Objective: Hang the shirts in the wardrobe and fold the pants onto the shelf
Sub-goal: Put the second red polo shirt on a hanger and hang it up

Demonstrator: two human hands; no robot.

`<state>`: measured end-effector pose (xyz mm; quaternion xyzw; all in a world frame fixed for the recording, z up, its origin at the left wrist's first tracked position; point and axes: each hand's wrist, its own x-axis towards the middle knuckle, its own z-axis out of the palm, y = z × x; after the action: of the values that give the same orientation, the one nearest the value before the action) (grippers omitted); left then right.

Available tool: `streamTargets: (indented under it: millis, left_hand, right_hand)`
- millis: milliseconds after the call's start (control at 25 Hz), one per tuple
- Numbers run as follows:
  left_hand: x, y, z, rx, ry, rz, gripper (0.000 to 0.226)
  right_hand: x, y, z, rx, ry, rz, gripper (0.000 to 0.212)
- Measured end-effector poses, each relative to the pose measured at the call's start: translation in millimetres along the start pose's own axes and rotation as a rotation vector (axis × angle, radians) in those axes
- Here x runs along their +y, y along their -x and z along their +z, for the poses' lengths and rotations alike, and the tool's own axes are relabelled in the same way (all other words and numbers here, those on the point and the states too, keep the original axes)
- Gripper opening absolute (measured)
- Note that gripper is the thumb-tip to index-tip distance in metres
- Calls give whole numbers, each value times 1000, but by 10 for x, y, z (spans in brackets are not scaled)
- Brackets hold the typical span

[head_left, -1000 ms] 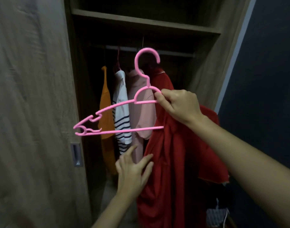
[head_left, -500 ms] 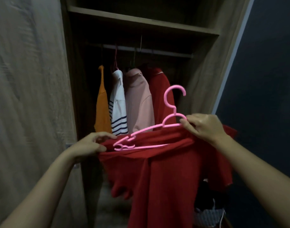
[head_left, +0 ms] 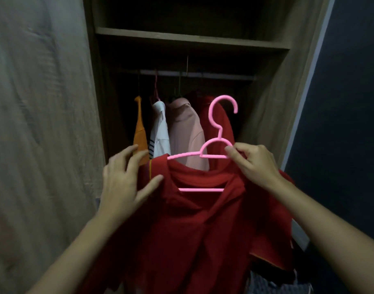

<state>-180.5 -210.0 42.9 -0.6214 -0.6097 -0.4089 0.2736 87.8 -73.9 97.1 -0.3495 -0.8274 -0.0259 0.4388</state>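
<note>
The red shirt (head_left: 203,209) is threaded onto the pink hanger (head_left: 211,145) in front of the wardrobe. The right hand (head_left: 254,164) pinches the hanger's neck; the left hand (head_left: 126,177), fingers spread, smooths the shoulder. Behind the hanger, four shirts already hang on the rail (head_left: 224,75). No pants can be made out; the shelf (head_left: 192,38) above the rail looks bare.

Pink hanger (head_left: 205,154) now inside red shirt (head_left: 203,219), left arm covered.
</note>
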Motion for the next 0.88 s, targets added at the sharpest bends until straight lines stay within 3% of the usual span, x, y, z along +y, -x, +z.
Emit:
streamTargets:
  millis: [120, 280, 440, 520, 600, 680, 880]
  left_hand:
    - [-194, -223, -87, -217, 46, 28, 64]
    - [-253, -425, -96, -241, 215, 117, 58]
    - [-364, -494, -206, -183, 391, 28, 22]
    - [-469, -516, -281, -204, 445, -36, 12]
    - [-508, -529, -303, -234, 446, -70, 17]
    - [-459, -563, -323, -282, 471, -81, 18]
    - [-504, -691, -530, -390, 478, -82, 23]
  right_hand:
    - [-122, -111, 0, 3, 43, -89, 43]
    - [-276, -213, 66, -4, 130, -165, 46]
    - [-94, -241, 28, -27, 159, -96, 55]
    - [118, -223, -31, -141, 39, -7, 56]
    - [256, -232, -57, -306, -125, 63, 53]
    - [290, -234, -56, -379, -141, 64, 51]
    - [281, -223, -101, -191, -216, 118, 52]
